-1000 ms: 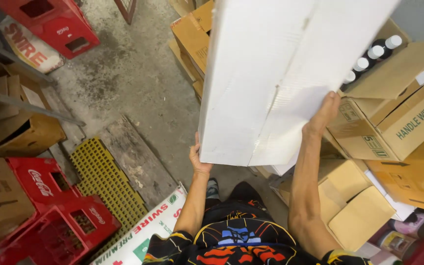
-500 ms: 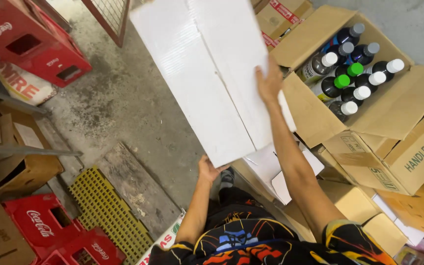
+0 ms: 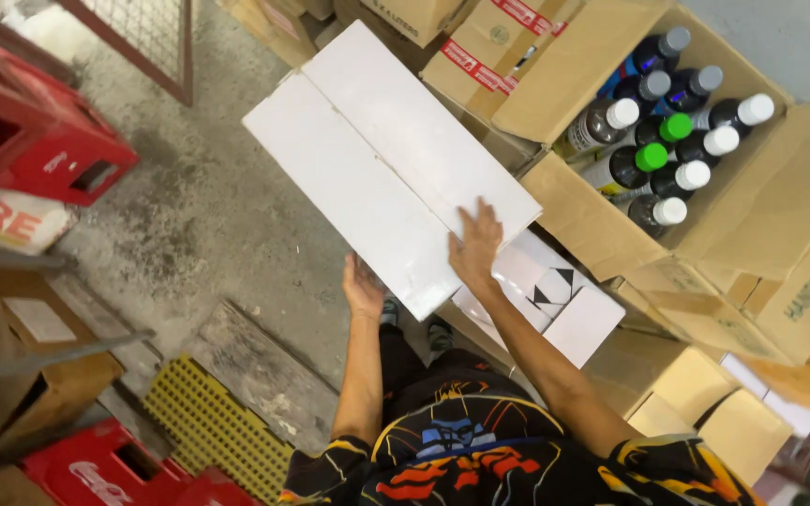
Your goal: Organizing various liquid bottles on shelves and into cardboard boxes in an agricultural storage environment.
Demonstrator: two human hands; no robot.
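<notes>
Left hand (image 3: 363, 286) cups the near left edge of a long white rectangular cardboard carton (image 3: 388, 164), fingers curled under it; right hand (image 3: 475, 245) lies flat and spread on the carton's top face near its near end. The carton is held between the two hands above the floor, with its near end over a second white box bearing black triangle marks (image 3: 555, 295). Its long axis runs from the person's hands away and up-left, the far end pointing toward a red metal-framed mesh panel (image 3: 147, 42). One seam runs lengthwise along the top face, dividing it into two flaps.

To the right, one open brown cardboard box (image 3: 602, 234) holds upright dark bottles (image 3: 653, 131): about ten caps are visible, two green, the rest white or grey. Further closed brown cartons (image 3: 480, 47) lie beyond and to the right. At left, one red plastic crate (image 3: 35, 141) stands on the grey concrete floor (image 3: 208, 215); one yellow plastic grid crate (image 3: 203, 436) lies near the person's feet.
</notes>
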